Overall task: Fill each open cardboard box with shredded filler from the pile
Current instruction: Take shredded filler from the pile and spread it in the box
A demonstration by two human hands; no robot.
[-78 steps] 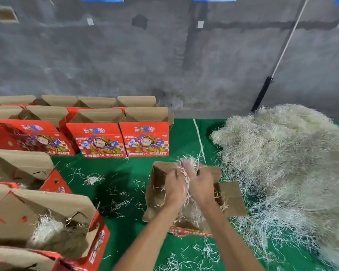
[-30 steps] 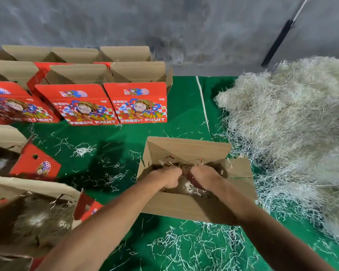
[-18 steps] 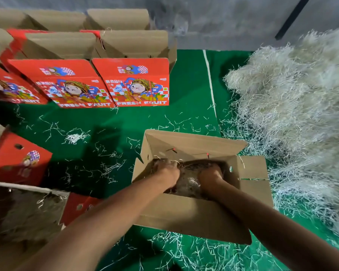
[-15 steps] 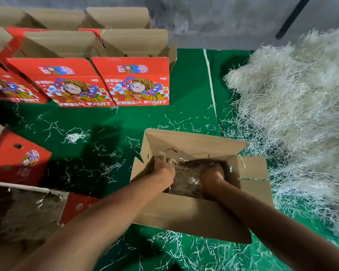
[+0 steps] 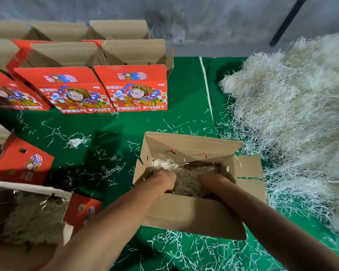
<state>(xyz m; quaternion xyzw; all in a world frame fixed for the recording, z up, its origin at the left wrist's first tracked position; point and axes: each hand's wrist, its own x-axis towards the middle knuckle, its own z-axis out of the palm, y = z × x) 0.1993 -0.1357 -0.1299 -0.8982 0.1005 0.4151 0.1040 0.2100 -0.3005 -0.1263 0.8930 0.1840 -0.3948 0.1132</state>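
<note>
Both hands, left hand point(image 5: 164, 178) and right hand point(image 5: 209, 178), sunk in shredded filler point(image 5: 188, 182) inside open cardboard box point(image 5: 194, 218); finger pose can't tell; pile point(image 5: 294, 118) just right; hard pressing may buckle wall, spill strands

Open brown cardboard box point(image 5: 194, 218), flaps up, seemingly half full of pale shredded filler point(image 5: 188, 182), big loose pile point(image 5: 294, 118) just right

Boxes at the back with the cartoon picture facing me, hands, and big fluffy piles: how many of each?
Cartoon-front boxes: 3
Hands: 2
Filler pile: 1
Total: 6
</note>
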